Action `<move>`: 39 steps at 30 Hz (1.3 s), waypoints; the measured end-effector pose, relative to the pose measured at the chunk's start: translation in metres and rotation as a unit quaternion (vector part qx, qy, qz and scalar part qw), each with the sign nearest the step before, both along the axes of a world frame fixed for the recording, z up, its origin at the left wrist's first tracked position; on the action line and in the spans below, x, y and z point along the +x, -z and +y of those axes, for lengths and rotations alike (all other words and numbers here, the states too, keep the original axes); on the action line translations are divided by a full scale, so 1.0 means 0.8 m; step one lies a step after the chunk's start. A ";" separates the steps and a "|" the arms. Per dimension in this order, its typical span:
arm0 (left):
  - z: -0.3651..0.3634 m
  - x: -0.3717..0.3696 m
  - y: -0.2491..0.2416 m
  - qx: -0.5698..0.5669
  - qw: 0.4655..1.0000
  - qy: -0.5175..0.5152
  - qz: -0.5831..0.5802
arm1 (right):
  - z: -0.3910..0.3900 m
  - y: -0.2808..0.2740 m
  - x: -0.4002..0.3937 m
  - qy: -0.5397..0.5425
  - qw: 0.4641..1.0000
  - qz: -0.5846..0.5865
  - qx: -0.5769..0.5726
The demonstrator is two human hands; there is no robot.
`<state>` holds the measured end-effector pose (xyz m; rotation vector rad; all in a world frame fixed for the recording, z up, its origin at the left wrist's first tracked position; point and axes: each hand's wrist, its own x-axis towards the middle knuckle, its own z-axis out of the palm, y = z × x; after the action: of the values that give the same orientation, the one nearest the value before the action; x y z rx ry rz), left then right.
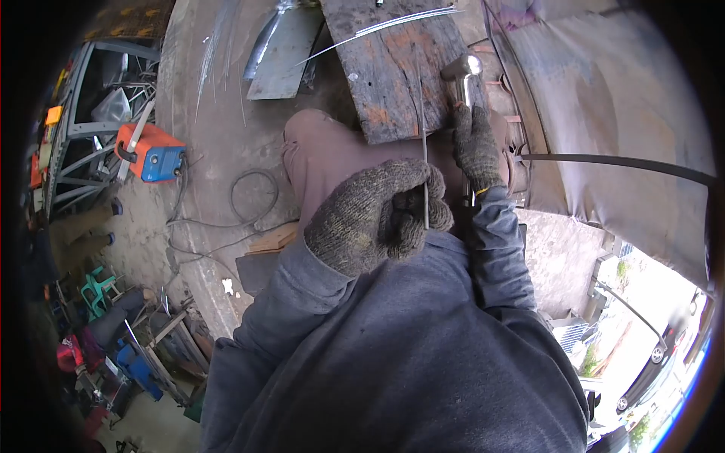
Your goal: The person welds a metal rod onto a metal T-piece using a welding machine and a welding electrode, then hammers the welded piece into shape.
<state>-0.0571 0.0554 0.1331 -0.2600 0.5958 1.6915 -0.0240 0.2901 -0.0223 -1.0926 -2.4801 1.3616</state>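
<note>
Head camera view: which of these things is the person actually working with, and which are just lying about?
In hand:
- left hand pinching a thin rod
- right hand gripping a shiny metal pipe piece
- rusty plate under them

Lying about:
- orange and blue machine
- coiled cable
- metal sheet
- loose wires

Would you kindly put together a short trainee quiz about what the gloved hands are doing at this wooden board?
1. True or false: the left hand pinches a thin metal rod that runs up over the wooden board.
2. Which does the right hand grip?
A. the shiny metal elbow tube
B. a paintbrush
C. a glass bottle
3. Fill in: the orange and blue machine sits on the ____ of the picture.

Key:
1. true
2. A
3. left
</note>
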 end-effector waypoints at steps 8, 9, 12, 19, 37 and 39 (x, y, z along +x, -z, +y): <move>0.050 -0.020 -0.034 0.052 0.987 -0.117 0.094 | -0.007 0.026 0.001 0.005 0.987 0.074 0.142; 0.053 -0.020 -0.035 0.048 0.981 -0.135 0.129 | -0.009 0.023 0.001 -0.001 0.984 0.114 0.138; 0.060 -0.022 -0.047 0.028 0.981 -0.151 0.117 | -0.008 0.019 0.008 -0.003 0.993 0.090 0.080; 0.060 -0.030 -0.030 0.119 0.979 -0.129 0.101 | -0.014 0.004 0.010 -0.009 0.995 0.095 0.040; 0.008 0.008 0.016 0.022 0.995 0.034 0.096 | 0.001 0.038 0.008 -0.051 0.979 0.100 0.169; -0.007 0.012 0.035 -0.025 0.972 0.094 0.215 | -0.002 0.037 0.004 -0.018 0.988 0.079 0.134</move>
<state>-0.0476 0.0501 0.1051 0.1305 0.9538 1.5554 -0.0204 0.2886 -0.0519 -0.8534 -2.4839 1.0381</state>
